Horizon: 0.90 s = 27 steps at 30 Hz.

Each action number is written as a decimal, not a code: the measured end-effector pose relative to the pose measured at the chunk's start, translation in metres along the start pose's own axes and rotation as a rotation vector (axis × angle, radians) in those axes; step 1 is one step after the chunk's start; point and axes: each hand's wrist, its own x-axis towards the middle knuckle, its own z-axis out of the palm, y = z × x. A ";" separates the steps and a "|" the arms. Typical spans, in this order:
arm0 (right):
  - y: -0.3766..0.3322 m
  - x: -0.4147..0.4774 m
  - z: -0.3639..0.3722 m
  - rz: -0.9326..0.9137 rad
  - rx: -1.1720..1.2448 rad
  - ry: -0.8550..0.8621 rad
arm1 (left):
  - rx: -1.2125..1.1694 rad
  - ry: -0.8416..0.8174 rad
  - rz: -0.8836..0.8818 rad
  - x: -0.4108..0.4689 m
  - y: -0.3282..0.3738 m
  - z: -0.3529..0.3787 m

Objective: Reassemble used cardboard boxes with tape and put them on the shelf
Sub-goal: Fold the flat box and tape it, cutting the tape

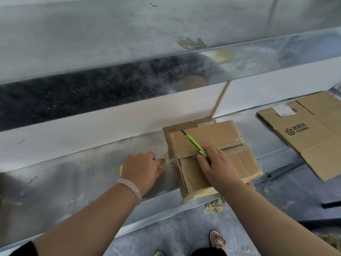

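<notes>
A small brown cardboard box point(221, 137) lies on the metal shelf point(73, 174), its top flaps closed and clear tape along the seam. My right hand point(219, 169) rests on the box top and grips a green utility knife point(195, 144), whose blade end points up and to the left across the flaps. My left hand point(144, 168) lies on the shelf just left of the box, fingertips pinching a strip of clear tape point(170, 161) that runs toward the box edge. A yellow tape roll point(121, 170) peeks out behind my left wrist.
A flattened CONBA cardboard box point(310, 133) lies on the shelf at the right. A white wall panel point(92, 130) backs the shelf, and an upper metal shelf point(129, 43) hangs above. Shreds of debris point(214, 207) and my foot point(217, 241) are on the floor below.
</notes>
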 end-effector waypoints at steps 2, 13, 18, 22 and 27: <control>0.001 0.002 0.001 0.008 -0.010 0.008 | -0.084 0.084 0.005 -0.004 -0.010 0.008; 0.001 0.006 0.000 0.095 -0.148 0.117 | -0.144 0.220 0.048 -0.012 -0.028 0.009; 0.009 0.007 0.000 -0.001 -0.173 0.059 | -0.139 0.252 0.048 -0.014 -0.029 0.011; 0.021 0.004 -0.006 -0.136 -0.149 0.024 | -0.141 0.268 0.043 -0.015 -0.028 0.012; 0.024 -0.007 -0.006 -0.245 -0.114 0.089 | -0.157 0.235 0.034 -0.015 -0.028 0.011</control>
